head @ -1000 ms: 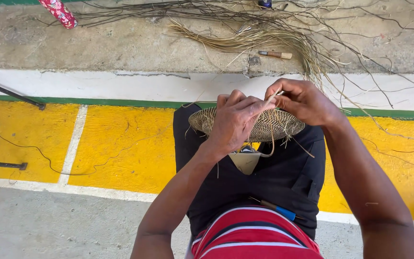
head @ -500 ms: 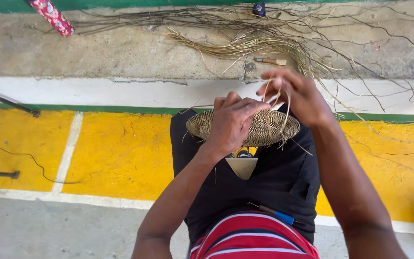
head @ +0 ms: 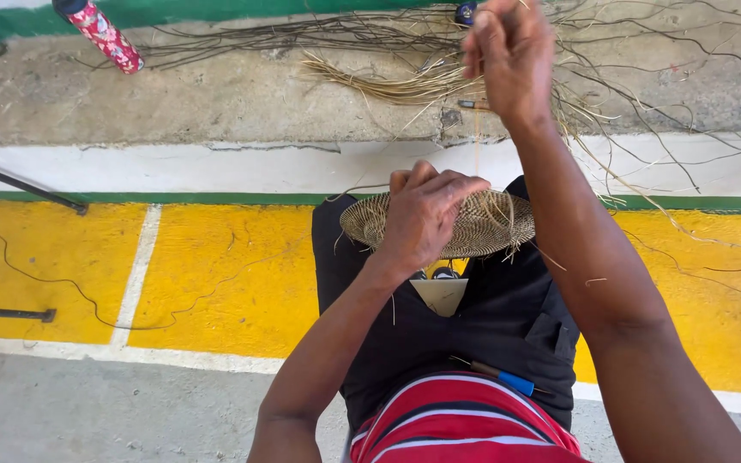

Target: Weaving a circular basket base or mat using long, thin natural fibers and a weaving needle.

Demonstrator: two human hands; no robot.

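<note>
Here, woven disc (head: 482,225) under left hand (head: 422,214)

Your woven disc (head: 482,225) rests on your lap under your left hand (head: 426,214); your right hand (head: 512,51) is raised beyond it, over the fibre bundle (head: 388,86) on the floor (head: 216,94).

floor (head: 216,111): bare grey concrete at top, then white band, thin green stripe, yellow painted area with white line, grey concrete below
fibres (head: 388,86): loose pale strands heaped on concrete, top centre
twigs (head: 302,34): thin dark ones spread beside the pale strands
red patterned cylinder (head: 100,36): lying top left
cable (head: 87,296): thin, dark, across yellow paint
</note>
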